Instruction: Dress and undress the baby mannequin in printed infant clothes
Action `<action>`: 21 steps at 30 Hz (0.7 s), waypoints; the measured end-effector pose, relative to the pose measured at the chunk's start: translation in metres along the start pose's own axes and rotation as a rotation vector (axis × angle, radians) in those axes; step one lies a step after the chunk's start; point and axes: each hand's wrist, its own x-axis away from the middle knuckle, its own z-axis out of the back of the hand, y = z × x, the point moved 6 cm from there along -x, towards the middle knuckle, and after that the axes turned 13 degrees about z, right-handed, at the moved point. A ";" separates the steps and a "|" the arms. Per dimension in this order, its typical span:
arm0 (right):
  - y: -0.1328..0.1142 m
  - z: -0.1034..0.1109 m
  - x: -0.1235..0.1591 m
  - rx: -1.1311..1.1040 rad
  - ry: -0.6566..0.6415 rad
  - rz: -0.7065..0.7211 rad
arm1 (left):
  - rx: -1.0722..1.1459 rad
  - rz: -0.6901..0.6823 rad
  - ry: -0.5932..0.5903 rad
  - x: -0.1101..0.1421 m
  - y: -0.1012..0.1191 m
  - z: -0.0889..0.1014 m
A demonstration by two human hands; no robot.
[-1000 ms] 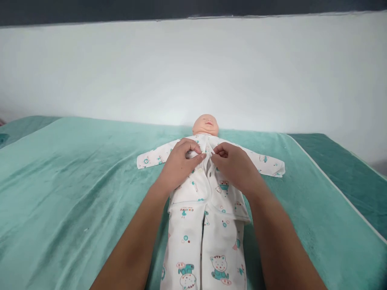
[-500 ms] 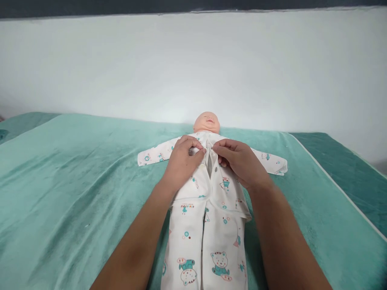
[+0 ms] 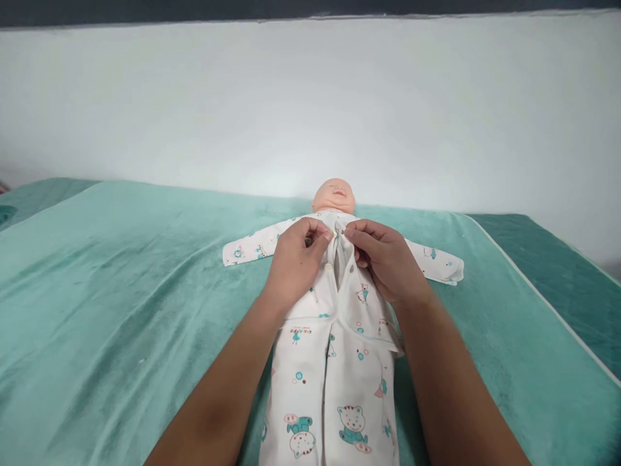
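A baby doll (image 3: pixel 336 195) lies on its back, dressed in a white printed baby jacket (image 3: pixel 317 304) with both sleeves stretched out sideways. My left hand (image 3: pixel 299 255) pinches the jacket's left front edge near the chest. Opposite it, my right hand (image 3: pixel 383 255) pinches the right front edge. Between the two edges the front gapes in a narrow V, and snap buttons (image 3: pixel 352 269) show along them. Below the jacket, white printed baby trousers (image 3: pixel 359 395) cover the doll's legs and run out of the bottom of the view.
A light green blanket (image 3: pixel 145 291) with creases lies under the doll. Darker green cloth (image 3: pixel 548 272) shows beyond its pale edging on the right. A white wall (image 3: pixel 310 110) rises behind the doll's head.
Both hands have lifted the jacket edges slightly upward, and a snap on the left edge now shows more clearly. Each hand keeps its pinch.
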 end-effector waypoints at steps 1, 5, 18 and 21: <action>0.000 -0.001 0.000 0.014 -0.002 0.006 | 0.012 0.014 -0.011 0.001 0.001 0.000; 0.000 -0.001 0.001 0.066 -0.013 0.006 | 0.078 0.073 -0.065 0.002 0.000 -0.001; 0.001 0.001 0.002 0.029 -0.095 -0.032 | 0.162 0.107 -0.159 -0.001 -0.009 -0.003; 0.002 0.001 0.002 0.034 -0.110 -0.046 | 0.200 0.120 -0.180 -0.001 -0.011 -0.003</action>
